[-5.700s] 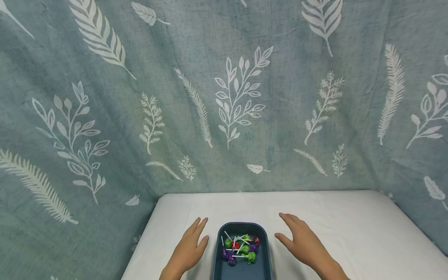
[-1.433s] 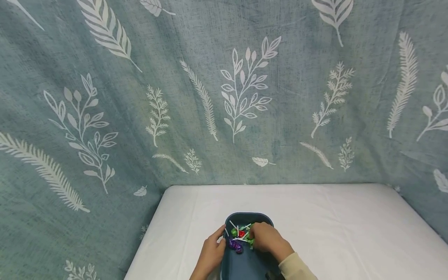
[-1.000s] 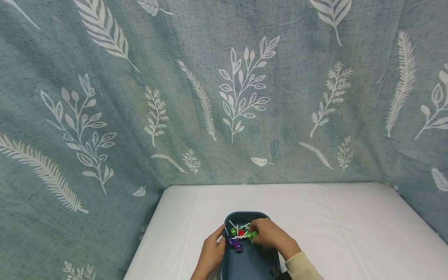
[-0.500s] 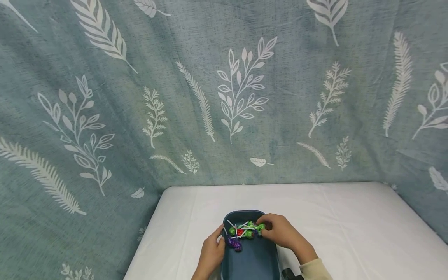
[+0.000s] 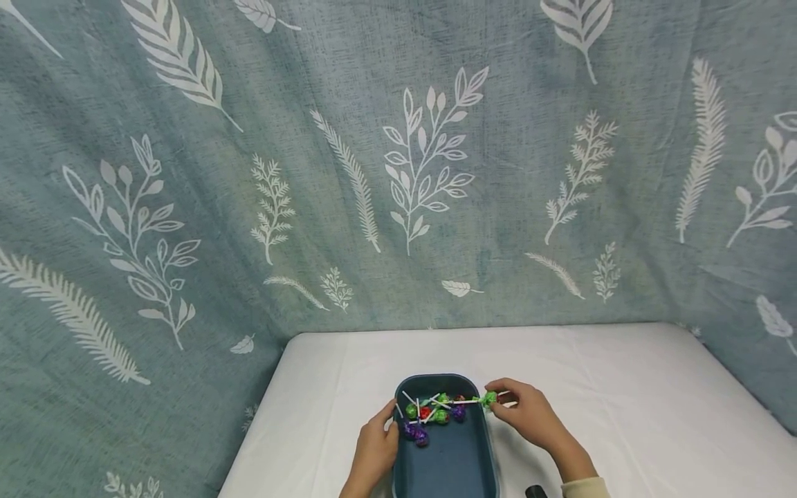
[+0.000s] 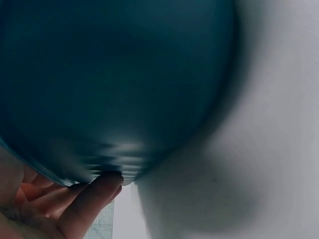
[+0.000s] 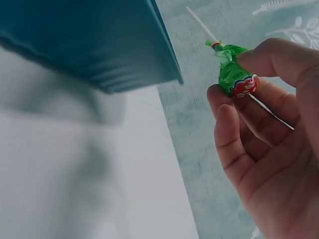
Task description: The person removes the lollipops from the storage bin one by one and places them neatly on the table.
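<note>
A dark blue tray [image 5: 445, 463] with raised walls sits on the white-covered surface. My left hand [image 5: 376, 446] holds its left side, fingers up at the rim and thumb against the outer wall in the left wrist view. Just beyond the tray's right rim, my right hand [image 5: 529, 415] pinches a green-wrapped lollipop [image 7: 237, 77] by its candy end, between thumb and fingers. That lollipop's white stick [image 7: 202, 24] points back over the tray. Several wrapped lollipops lie heaped in the tray's far half, among them a purple one [image 5: 420, 437] and a red one [image 5: 425, 412].
The white cloth [image 5: 623, 401] spreads out on both sides of the tray. Behind it hangs a blue-green curtain [image 5: 498, 207] printed with pale leaves. A small black object [image 5: 535, 492] shows by the right sleeve [image 5: 585, 487].
Both hands have come in to the tray. My right hand reached among the lollipops, took a green one and has carried it right, past the rim. The left hand stays at the tray's side.
</note>
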Demonstrator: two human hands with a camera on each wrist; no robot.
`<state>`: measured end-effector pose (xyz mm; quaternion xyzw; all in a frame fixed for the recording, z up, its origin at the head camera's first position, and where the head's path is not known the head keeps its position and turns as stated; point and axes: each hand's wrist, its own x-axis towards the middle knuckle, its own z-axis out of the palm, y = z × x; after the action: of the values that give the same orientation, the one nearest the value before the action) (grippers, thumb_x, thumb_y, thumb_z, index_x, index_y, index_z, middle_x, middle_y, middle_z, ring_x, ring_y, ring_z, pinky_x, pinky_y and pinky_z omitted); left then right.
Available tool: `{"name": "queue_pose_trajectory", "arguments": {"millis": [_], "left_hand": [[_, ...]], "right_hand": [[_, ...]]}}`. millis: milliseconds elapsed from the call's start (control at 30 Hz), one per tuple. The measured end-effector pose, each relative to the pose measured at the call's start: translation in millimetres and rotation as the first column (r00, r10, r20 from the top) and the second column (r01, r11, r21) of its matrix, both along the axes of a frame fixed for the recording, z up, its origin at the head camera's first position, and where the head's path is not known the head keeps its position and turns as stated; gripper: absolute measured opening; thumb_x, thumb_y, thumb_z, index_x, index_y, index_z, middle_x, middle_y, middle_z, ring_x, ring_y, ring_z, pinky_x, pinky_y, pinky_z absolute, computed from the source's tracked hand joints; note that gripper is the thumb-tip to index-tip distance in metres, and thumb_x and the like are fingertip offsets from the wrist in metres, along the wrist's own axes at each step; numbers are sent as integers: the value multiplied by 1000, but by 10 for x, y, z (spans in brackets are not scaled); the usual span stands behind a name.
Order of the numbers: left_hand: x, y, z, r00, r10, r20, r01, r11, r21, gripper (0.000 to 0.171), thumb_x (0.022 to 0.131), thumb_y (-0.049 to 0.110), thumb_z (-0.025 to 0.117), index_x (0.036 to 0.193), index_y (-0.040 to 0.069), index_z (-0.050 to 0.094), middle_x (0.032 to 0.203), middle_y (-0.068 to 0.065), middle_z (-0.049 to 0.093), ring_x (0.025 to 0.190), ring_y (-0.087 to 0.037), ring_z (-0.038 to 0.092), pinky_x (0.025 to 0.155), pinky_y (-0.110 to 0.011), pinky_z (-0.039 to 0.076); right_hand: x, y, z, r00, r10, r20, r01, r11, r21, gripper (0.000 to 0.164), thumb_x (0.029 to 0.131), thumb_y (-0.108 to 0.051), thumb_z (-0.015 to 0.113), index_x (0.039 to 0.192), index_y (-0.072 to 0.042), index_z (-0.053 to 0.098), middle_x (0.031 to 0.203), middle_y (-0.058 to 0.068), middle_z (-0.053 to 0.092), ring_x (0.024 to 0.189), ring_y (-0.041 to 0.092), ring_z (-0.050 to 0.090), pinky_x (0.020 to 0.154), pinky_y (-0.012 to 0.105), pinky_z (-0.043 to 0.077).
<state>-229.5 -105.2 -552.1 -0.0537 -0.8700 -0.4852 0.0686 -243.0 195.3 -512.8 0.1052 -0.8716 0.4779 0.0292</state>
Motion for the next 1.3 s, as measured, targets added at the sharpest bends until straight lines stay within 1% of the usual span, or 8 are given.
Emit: {"name": "queue_pose_trajectory", "arguments": {"millis": [100,300,400,600,833,1033,1133,1300], "left_hand": [[5,-5,-5,1000,-4,-6,4,1000,6,45,94,-1,56,138,-3,59,125,-24,66,48,-6,47,51,-27,42],[4,-8,-23,1000,-4,-7,4,1000,8,45,94,-1,56,139,-3,59,125,-23,66,47,-5,46,48,-26,41],[2,-8,-23,1000,3,10,-3,1000,4,45,94,0,55,139,-2,59,125,-23,66,47,-5,46,47,-26,41],[-5,-7,-12,999,6,41,-6,1000,5,46,95,1,54,140,-1,58,126,-23,66,46,-7,45,44,-26,39],[-6,-2,-17,999,7,41,-7,1000,1,46,94,1,55,140,-2,58,130,-23,64,45,-8,45,44,-26,39],[-22,1,-13,999,-3,46,2,1000,22,46,95,2,56,141,-1,57,133,-23,62,45,-8,45,43,-26,39],[-24,4,-7,999,-1,49,0,1000,19,46,95,2,56,142,-1,57,134,-23,62,46,-8,45,43,-26,39],[-4,8,-16,999,2,46,-2,1000,0,46,95,3,56,141,-1,57,132,-22,63,46,-8,44,45,-27,39]], "right_hand": [[29,63,-22,999,-35,2,35,999,-23,27,90,-10,75,116,-10,72,113,7,71,97,23,70,75,34,58],[61,205,-81,995,-99,-5,98,994,-40,31,89,-8,76,120,-6,71,114,11,71,99,28,71,76,34,58],[59,280,-124,992,-127,-16,126,991,-41,32,91,-7,74,122,-4,70,117,16,70,101,32,71,77,35,59],[48,412,-211,982,-190,-14,190,982,-10,32,92,-10,73,123,-3,70,120,16,70,107,35,69,79,35,58],[25,494,-280,977,-212,37,209,976,61,37,93,-14,72,126,2,67,122,18,69,110,38,66,87,49,55],[-44,553,-397,973,-232,14,229,967,111,36,92,-15,72,124,3,68,116,17,71,108,38,67,93,58,49],[-90,563,-457,969,-245,20,241,963,118,36,92,-13,73,123,3,68,113,17,72,107,39,67,95,61,46],[-146,538,-567,957,-284,59,273,951,144,34,91,-12,72,121,4,68,113,20,72,106,40,67,95,62,46]]}}
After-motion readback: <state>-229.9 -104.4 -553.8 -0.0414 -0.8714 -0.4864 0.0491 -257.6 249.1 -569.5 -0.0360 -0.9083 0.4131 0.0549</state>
